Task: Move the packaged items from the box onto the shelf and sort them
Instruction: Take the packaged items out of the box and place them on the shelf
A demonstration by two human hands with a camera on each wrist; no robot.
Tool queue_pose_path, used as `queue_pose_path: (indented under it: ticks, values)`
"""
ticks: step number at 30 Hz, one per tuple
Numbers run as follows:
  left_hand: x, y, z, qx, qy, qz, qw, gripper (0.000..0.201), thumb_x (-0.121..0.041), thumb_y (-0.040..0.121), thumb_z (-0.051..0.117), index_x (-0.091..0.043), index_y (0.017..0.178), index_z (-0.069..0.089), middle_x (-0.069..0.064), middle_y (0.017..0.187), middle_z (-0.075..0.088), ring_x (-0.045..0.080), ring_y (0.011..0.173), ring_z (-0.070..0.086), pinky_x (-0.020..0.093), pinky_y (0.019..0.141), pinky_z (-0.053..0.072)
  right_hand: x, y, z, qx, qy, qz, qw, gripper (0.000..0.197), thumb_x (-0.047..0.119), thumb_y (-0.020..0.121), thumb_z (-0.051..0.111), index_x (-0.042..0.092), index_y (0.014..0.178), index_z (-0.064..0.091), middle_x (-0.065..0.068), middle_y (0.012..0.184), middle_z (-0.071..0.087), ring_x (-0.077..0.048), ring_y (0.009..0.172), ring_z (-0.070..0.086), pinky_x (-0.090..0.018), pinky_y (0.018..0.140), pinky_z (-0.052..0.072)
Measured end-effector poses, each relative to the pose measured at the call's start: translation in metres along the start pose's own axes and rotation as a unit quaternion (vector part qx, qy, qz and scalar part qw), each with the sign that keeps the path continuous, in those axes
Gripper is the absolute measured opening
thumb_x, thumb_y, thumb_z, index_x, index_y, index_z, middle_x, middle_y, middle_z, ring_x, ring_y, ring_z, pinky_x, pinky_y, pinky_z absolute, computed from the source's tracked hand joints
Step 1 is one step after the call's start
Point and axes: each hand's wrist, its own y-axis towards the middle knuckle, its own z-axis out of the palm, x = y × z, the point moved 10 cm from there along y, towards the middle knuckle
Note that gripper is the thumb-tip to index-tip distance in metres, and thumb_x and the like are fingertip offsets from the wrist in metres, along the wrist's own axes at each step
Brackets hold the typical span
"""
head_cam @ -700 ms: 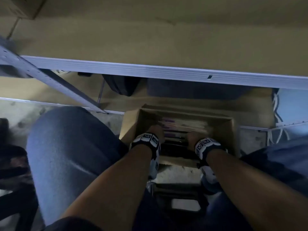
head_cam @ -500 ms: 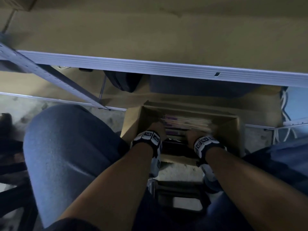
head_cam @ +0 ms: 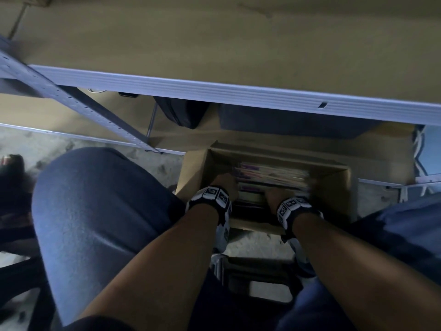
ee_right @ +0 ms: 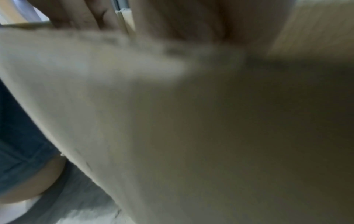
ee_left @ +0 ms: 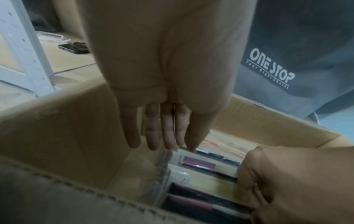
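Note:
An open cardboard box (head_cam: 198,168) stands on the floor between my knees. Inside it, flat clear-wrapped packaged items (head_cam: 269,174) stand in a row, with purple and yellow cards showing (ee_left: 203,171). My left hand (head_cam: 225,185) reaches in at the left end of the row. Its fingers (ee_left: 162,145) are straight, with the tips at the packages' edge. My right hand (head_cam: 278,197) is at the right end, fingers curled round the ends of several packages (ee_left: 277,174). The right wrist view is blurred and mostly filled by the box wall (ee_right: 210,136). The brown shelf board (head_cam: 214,56) lies above the box.
A metal shelf rail (head_cam: 214,90) and a slanted perforated post (head_cam: 78,108) cross above the box. On the lower shelf are a dark bag (head_cam: 183,113), a grey "ONE STOP" bag (ee_left: 277,60) and a phone (ee_left: 73,48). My knees (head_cam: 95,211) flank the box.
Both hands stay inside the box at the ends of the row. The view has shifted slightly and the packages now look blurred. Nothing has come out of the box.

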Motion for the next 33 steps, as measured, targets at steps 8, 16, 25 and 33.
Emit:
queue_pose_path:
  ticks: [8,16,25,33]
  values:
    - [0.000,-0.007,-0.014,-0.046,-0.031,-0.011,0.998,0.024,-0.020,0.094,0.054,0.000,0.092,0.069,0.011,0.097,0.066,0.027,0.094,0.061,0.036,0.088,0.053,-0.011,-0.020,-0.026,0.006,-0.017,0.038,0.999,0.022,0.011,0.088,0.059,0.006,0.110,0.062,-0.013,0.112,0.065,-0.029,0.100,0.064,-0.037,0.075,0.050]
    - [-0.001,-0.031,-0.037,-0.107,-0.066,-0.025,0.992,0.028,-0.014,0.090,0.056,0.000,0.112,0.066,0.017,0.117,0.064,0.032,0.110,0.060,0.039,0.093,0.051,-0.040,-0.064,-0.074,-0.111,0.025,0.089,0.989,0.036,0.026,0.086,0.060,0.013,0.119,0.059,-0.010,0.125,0.061,-0.029,0.116,0.059,-0.035,0.090,0.047]
    - [-0.015,-0.062,-0.038,-0.136,-0.042,-0.012,0.990,0.032,-0.019,0.085,0.063,-0.004,0.113,0.067,0.013,0.121,0.064,0.029,0.112,0.061,0.036,0.096,0.051,-0.074,-0.133,-0.121,-0.169,0.037,0.171,0.970,0.030,0.035,0.083,0.065,0.016,0.106,0.064,-0.006,0.113,0.064,-0.027,0.104,0.062,-0.034,0.082,0.049]
    - [-0.045,-0.080,-0.025,-0.160,-0.013,0.016,0.987,0.035,-0.019,0.089,0.060,-0.002,0.119,0.063,0.014,0.122,0.063,0.028,0.114,0.059,0.033,0.095,0.050,-0.080,-0.200,-0.156,-0.205,0.049,0.161,0.964,0.026,0.036,0.079,0.068,0.019,0.098,0.070,-0.004,0.099,0.066,-0.025,0.085,0.062,-0.030,0.070,0.048]
